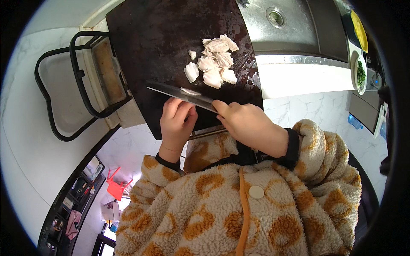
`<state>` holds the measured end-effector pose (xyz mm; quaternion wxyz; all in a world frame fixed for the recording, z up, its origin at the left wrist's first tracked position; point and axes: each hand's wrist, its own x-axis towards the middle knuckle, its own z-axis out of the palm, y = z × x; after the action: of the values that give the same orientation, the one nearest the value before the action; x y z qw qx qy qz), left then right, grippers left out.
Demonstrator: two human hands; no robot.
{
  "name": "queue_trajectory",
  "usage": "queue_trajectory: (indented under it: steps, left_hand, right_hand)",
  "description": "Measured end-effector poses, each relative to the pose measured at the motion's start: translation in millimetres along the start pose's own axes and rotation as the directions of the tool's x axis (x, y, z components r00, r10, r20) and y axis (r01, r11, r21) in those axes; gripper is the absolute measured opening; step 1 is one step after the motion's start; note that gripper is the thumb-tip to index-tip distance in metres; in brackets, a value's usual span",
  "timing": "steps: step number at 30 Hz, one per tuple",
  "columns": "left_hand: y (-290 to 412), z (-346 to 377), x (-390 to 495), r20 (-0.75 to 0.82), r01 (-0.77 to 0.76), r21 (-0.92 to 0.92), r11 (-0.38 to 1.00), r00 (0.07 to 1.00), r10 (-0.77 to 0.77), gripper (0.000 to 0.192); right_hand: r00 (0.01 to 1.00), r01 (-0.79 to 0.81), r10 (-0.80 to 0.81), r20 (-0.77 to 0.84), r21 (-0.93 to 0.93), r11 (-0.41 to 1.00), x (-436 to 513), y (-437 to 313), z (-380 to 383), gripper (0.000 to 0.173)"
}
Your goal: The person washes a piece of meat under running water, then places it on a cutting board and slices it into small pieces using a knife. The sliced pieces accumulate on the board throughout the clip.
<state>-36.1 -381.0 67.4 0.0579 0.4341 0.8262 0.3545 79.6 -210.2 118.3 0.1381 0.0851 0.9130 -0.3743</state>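
Observation:
My right hand (248,123) grips a wide-bladed kitchen knife (173,92), its blade pointing left across the near part of a dark cutting board (153,41). A thin pale slice (190,92) lies against the blade's far side. On the near side, my left hand (177,120) has its fingers bent close to the blade; whether something is under or between them is hidden. Several pale slices of what looks like cooked meat (213,72) lie in a loose pile beyond the knife, with a small piece (192,54) to their left.
A metal sink (288,38) adjoins the board at the right. Farther right are a bowl of chopped greens (361,73) and a yellow container (359,30). A black-framed rack (77,75) stands beside the board at the left. A red stool (116,188) is at the lower left.

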Motion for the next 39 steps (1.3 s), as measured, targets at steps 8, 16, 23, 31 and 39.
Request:
queue_trajectory:
  steps: [8,16,23,31,39]
  left_hand:
    - [-3,4,0,-0.047,-0.019,-0.03,0.999,0.999,0.018,0.025]
    - [-1,4,-2,-0.041,-0.008,-0.028,1.0,0.999,0.007,0.023]
    - [-4,4,-5,-0.039,-0.052,0.023,0.998,0.998,0.053,0.022]
    - [-2,0,-2,-0.013,-0.083,0.067,0.994,0.996,0.084,0.02]
    - [0,-6,-2,0.042,-0.134,0.141,0.981,0.991,0.129,0.016]
  right_hand:
    - [0.992,-0.096,0.099,0.082,-0.032,0.995,-44,1,-27,0.031]
    - [1.0,-0.021,0.023,0.016,-0.08,0.997,-32,2,-18,0.024]
    - [0.997,0.001,-0.01,-0.073,-0.116,0.993,-25,0,-8,0.017]
    - [0.989,-0.081,0.087,-0.116,0.062,0.995,-35,8,-22,0.018]
    - [0.998,-0.01,-0.001,-0.06,-0.182,0.983,-60,-7,-26,0.036]
